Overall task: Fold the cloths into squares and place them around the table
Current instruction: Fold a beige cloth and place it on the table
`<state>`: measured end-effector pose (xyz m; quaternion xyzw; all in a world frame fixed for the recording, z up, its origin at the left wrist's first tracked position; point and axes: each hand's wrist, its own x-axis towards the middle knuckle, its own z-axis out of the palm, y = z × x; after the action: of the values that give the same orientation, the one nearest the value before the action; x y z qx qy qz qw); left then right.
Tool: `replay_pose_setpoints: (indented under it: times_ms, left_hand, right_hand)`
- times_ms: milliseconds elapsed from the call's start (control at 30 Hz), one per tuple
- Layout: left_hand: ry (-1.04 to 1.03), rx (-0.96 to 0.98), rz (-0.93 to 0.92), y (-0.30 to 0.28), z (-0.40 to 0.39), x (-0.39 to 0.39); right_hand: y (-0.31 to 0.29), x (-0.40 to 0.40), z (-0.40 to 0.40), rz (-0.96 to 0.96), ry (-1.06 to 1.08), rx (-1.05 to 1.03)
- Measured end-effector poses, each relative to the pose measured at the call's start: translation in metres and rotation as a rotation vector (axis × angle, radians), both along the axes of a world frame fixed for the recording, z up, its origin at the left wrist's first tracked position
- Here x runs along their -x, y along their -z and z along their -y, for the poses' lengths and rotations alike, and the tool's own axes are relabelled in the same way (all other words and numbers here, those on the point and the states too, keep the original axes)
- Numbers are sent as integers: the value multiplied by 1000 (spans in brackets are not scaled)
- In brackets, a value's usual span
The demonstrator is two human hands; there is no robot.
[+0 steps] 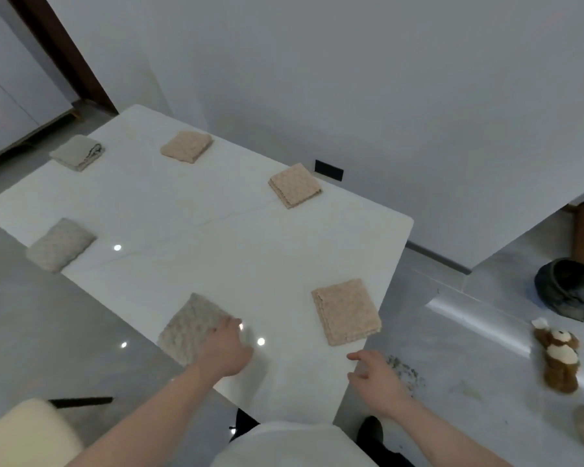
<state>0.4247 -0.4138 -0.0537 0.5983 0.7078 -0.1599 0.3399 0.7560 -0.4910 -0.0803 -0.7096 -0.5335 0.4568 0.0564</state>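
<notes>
Head view, looking down: a glossy white surface (196, 237) runs from the upper left toward the bottom centre of the frame, set on grey floor tiles against a pale grey wall. Six folded cloths sit around its edges. Along the left side, from far to near, lie a grey cloth (77, 153) at the upper left, a second grey cloth (60, 245) at mid left overhanging the edge slightly, and a third grey cloth (193, 328) at lower centre. The left hand (225, 345) rests flat on this third cloth's near corner, fingers spread, its grip open and pressing rather than clutching. Along the right side lie three beige cloths: one (186, 146) near the far end, one (294, 185) at mid frame beside a small black rectangle (328, 170) low on the wall, and one (346, 311) near the lower right corner of the surface. The right hand (376, 375) hovers at the surface's near right edge, grip loosely open and holding nothing. A cream chair seat (27, 433) shows at lower left. On the floor at right stand a dark round pot (568, 288), its contents unclear, and a brown-and-white stuffed toy (558, 358).
</notes>
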Motion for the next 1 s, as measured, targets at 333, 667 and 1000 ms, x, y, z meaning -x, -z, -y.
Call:
replay_pose_setpoints:
  times_ms: [333, 667, 1000]
  left_hand:
    - [-164, -4, 301, -2, 70, -202]
    - [-285, 14, 291, -4, 81, -176]
    - [-320, 39, 445, 30, 7, -192]
  right_hand:
    - [8, -154, -5, 75, -108, 152]
    - [-25, -119, -46, -9, -198, 79]
    - [-20, -117, -85, -10, -167, 79]
